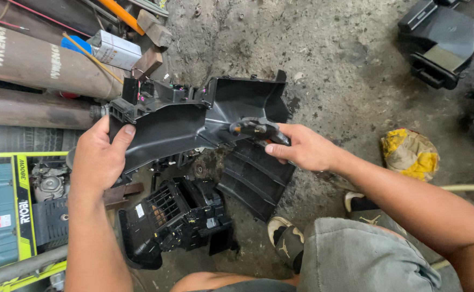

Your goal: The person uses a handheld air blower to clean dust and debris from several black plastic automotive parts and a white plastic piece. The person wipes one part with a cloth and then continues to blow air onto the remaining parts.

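My left hand grips the left end of a large black plastic housing, thumb on its curved wall. The housing is held up above the floor, and its open box-shaped end points away from me. My right hand holds a screwdriver with a black and orange handle, its tip against the inside of the housing. Below the housing lie a black louvred panel and a black vent assembly with a grid on the dirty concrete floor.
Rusty pipes and a white canister lie at the upper left. A green and grey generator stands at the lower left. Another black plastic part sits at the upper right, a yellow rag at right. My sandalled foot is below.
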